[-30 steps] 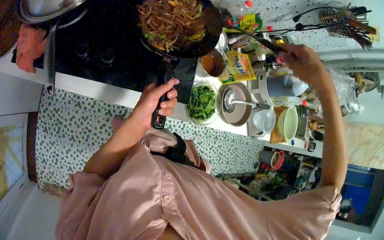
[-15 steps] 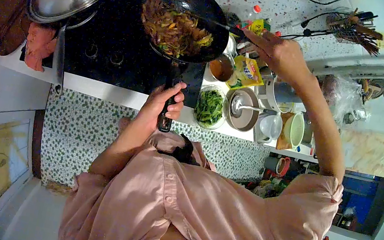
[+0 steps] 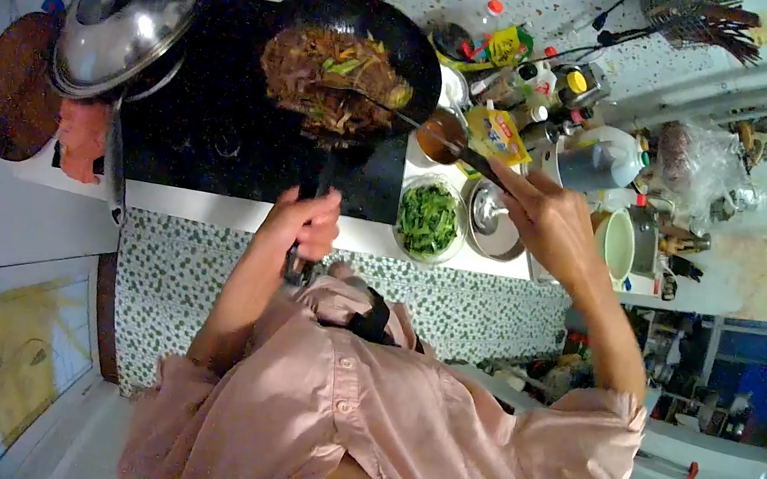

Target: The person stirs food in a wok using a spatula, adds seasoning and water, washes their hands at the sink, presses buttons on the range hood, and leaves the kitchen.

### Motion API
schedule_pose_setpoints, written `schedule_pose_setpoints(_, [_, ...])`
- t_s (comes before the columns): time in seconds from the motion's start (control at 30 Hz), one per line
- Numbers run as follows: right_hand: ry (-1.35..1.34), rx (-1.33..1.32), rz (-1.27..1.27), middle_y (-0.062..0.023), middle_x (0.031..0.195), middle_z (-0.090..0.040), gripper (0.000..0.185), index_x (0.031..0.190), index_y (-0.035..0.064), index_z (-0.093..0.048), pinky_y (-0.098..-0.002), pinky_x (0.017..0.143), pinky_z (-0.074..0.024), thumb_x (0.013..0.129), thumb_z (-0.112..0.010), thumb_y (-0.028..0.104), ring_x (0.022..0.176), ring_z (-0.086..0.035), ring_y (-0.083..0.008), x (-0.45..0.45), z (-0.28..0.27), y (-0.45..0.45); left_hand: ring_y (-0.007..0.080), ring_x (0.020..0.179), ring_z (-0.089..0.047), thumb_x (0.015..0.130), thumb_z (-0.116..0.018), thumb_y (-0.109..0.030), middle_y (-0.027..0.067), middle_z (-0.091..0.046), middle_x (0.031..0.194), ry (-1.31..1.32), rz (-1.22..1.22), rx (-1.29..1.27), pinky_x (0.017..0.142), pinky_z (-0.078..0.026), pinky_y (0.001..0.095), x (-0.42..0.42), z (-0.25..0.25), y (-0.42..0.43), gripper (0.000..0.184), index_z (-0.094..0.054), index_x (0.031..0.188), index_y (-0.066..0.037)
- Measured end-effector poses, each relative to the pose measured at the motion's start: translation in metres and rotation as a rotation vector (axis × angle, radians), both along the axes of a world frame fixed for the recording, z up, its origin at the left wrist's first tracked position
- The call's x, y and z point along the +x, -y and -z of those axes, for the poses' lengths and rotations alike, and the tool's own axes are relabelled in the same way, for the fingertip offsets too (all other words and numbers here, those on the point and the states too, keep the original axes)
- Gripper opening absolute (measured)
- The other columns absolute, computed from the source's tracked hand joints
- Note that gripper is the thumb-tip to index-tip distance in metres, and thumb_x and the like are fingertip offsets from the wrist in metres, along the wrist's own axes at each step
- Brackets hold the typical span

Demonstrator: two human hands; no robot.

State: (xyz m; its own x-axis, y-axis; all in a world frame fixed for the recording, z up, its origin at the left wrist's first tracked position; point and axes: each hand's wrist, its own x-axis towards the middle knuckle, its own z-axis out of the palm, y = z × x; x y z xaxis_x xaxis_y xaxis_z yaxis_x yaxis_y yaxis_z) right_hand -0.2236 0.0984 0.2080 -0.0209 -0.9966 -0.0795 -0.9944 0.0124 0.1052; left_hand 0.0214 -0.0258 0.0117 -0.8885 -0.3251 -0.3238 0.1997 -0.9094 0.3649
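Observation:
A dark wok (image 3: 420, 53) over the black cooktop holds browned, shredded food (image 3: 305, 69) with some green pieces. My left hand (image 3: 305, 224) is closed around the black wok handle (image 3: 295, 270), on the near side of the pan. In my right hand (image 3: 554, 222), a long utensil with a dark handle and metal shaft, seemingly a spatula (image 3: 470, 159), reaches into the wok from the right. Its working end is buried in the food, so its shape is hidden. Just below the shaft, a glass bowl of chopped greens (image 3: 430, 217) stands on the counter.
A lidded steel pan (image 3: 136, 21) sits at the left of the cooktop (image 3: 206, 149), its handle sticking out over the counter edge. Right of the wok are a small brown bowl (image 3: 441, 136), a yellow seasoning packet (image 3: 500, 135), a ladle in a pot (image 3: 490, 207), and several bottles.
My right hand has come lower and nearer, swinging the spatula's handle downward. The food is spread differently, with fewer green and yellow pieces on top. The camera view has shifted too.

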Motion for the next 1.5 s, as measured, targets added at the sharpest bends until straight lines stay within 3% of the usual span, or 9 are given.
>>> schedule_pose_setpoints(0.23, [1.205,-0.324,0.57,0.0075,0.072,-0.05,0.038,0.122,0.0082,-0.054,-0.0151,0.047,-0.0276,0.085,-0.059,0.015,0.056,-0.036,0.0003,-0.042,0.046,-0.057,0.0048,0.035,-0.029,0.089,-0.052,-0.023,-0.0059,-0.033,0.047,0.076,-0.04,0.001,0.031,-0.023,0.0214,0.011,-0.05,-0.004,0.03,-0.04,0.064,-0.012])
schedule_pose_setpoints(0.33, [1.451,-0.447,0.545,0.0079,0.067,-0.047,0.039,0.123,0.007,-0.053,-0.0159,0.044,-0.0272,0.085,-0.057,0.015,0.054,-0.037,-0.0004,-0.047,0.06,-0.039,0.0046,0.035,-0.029,0.089,-0.052,-0.027,-0.0071,-0.033,0.047,-0.004,-0.115,-0.162,0.032,-0.024,0.02,-0.026,-0.068,0.024,0.031,-0.041,0.063,-0.015])
schedule_pose_setpoints(0.4, [1.401,-0.506,0.605,0.0069,0.067,-0.048,0.041,0.124,0.0061,-0.052,-0.0162,0.043,-0.0262,0.084,-0.058,0.014,0.051,-0.037,-0.0006,-0.059,0.06,-0.055,0.0081,0.032,-0.031,0.088,-0.052,-0.022,-0.0056,-0.035,0.047,0.003,-0.129,0.174,0.031,-0.026,0.0232,-0.021,-0.026,0.008,0.026,-0.042,0.065,-0.015])
schedule_pose_setpoints(0.47, [1.365,-0.535,0.623,0.0051,0.067,-0.05,0.044,0.126,0.0056,-0.049,-0.0171,0.041,-0.0243,0.083,-0.058,0.011,0.047,-0.035,-0.0007,-0.084,0.071,-0.08,0.009,0.033,-0.032,0.087,-0.053,-0.019,-0.0048,-0.036,0.047,-0.309,-0.038,-0.108,0.031,-0.027,0.0244,0.006,-0.021,-0.032,0.022,-0.043,0.068,-0.013])
schedule_pose_setpoints(0.73, [1.491,-0.573,0.71,0.0033,0.067,-0.048,0.045,0.126,0.0035,-0.048,-0.0162,0.04,-0.0237,0.083,-0.057,0.013,0.047,-0.034,-0.0015,-0.081,0.081,-0.105,0.0051,0.035,-0.031,0.089,-0.049,-0.012,-0.0048,-0.037,0.053,-0.057,-0.105,0.245,0.03,-0.025,0.0226,0.003,-0.024,-0.056,0.003,-0.048,0.086,-0.013])
schedule_pose_setpoints(1.0, [1.649,-0.534,0.72,0.0001,0.067,-0.048,0.045,0.128,0.0041,-0.045,-0.0162,0.039,-0.0251,0.086,-0.057,0.014,0.046,-0.033,-0.0032,-0.058,0.089,-0.083,0.0063,0.034,-0.03,0.085,-0.058,-0.024,-0.0063,-0.031,0.047,-0.035,-0.108,-0.208,0.032,-0.026,0.0226,-0.038,-0.014,0.009,0.029,-0.042,0.062,-0.015])
schedule_pose_setpoints(1.1, [1.626,-0.536,0.696,0.0004,0.061,-0.045,0.047,0.127,0.0038,-0.047,-0.016,0.038,-0.0232,0.084,-0.06,0.019,0.043,-0.032,-0.003,-0.066,0.096,-0.101,0.0083,0.034,-0.033,0.085,-0.057,-0.026,-0.0056,-0.033,0.047,-0.257,-0.093,0.579,0.031,-0.026,0.0249,-0.019,0.037,-0.025,0.029,-0.042,0.062,-0.015])
schedule_pose_setpoints(1.2, [1.671,-0.53,0.712,-0.0001,0.062,-0.046,0.046,0.128,0.0047,-0.046,-0.0156,0.037,-0.0223,0.086,-0.058,0.018,0.043,-0.031,-0.0022,-0.065,0.101,-0.096,0.0074,0.034,-0.032,0.086,-0.055,-0.016,-0.0047,-0.033,0.051,-0.344,-0.079,0.102,0.029,-0.025,0.0245,-0.013,0.032,-0.033,0.007,-0.051,0.081,-0.013])
schedule_pose_setpoints(1.5, [1.539,-0.397,0.702,0.0015,0.066,-0.044,0.043,0.129,0.0073,-0.046,-0.0158,0.039,-0.021,0.087,-0.054,0.014,0.045,-0.03,-0.0005,-0.058,0.081,-0.075,0.003,0.038,-0.031,0.088,-0.052,-0.009,-0.0032,-0.039,0.06,-0.123,-0.2,0.07,0.029,-0.024,0.02,-0.008,-0.011,-0.043,0.007,-0.05,0.093,-0.012])
